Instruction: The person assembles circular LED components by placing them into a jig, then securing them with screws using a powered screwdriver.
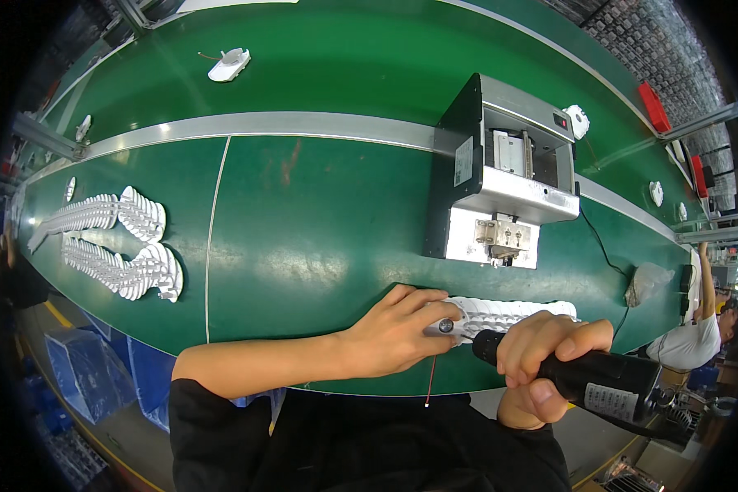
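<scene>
Fingers curled, my left hand (392,332) presses a small white plastic part (459,326) with a round dark piece on it against the green bench. A thin red wire (431,384) hangs from beneath that hand toward the bench's near edge. My right hand (545,353) is wrapped round a black electric screwdriver (605,379), held nearly level and pointing left. Its tip meets or nearly meets the white part; the exact contact is too small to tell. Just behind the screwdriver, a row of overlapping white plastic parts (521,310) lies on the bench.
A grey metal machine (512,184) stands behind my hands, its cable (603,246) trailing right. Several rows of white parts (127,266) lie at left. Beyond the metal rail (303,124), a white part (230,65) rests on a green surface. A plastic bag (649,284) and another person (689,344) are right.
</scene>
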The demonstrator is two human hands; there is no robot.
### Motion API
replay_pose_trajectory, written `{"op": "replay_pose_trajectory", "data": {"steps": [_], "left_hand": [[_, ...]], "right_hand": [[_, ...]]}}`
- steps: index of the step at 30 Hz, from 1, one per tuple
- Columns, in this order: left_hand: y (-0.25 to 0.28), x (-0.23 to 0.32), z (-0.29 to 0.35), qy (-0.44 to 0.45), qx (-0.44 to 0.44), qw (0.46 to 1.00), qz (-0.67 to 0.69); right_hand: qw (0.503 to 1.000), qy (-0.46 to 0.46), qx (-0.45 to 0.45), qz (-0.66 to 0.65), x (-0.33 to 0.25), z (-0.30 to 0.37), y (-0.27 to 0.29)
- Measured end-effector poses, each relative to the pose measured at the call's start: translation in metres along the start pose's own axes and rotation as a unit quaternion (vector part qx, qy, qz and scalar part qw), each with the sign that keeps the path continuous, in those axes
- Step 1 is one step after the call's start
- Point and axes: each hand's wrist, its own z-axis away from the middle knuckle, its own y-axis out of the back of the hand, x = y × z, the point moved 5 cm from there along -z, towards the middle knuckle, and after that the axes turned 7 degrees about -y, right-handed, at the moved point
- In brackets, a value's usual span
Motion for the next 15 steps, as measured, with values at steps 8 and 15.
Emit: {"op": "replay_pose_trajectory", "data": {"steps": [8,15], "left_hand": [[-0.001,-0.001,0.003,0.010,-0.003,1.000,0.007],[0.006,0.003,-0.002,0.010,-0.021,0.999,0.036]], "right_hand": [[0.999,-0.001,0.004,0.042,0.000,0.000,-0.015],[0.998,-0.006,-0.018,0.058,-0.003,-0.001,-0.017]]}}
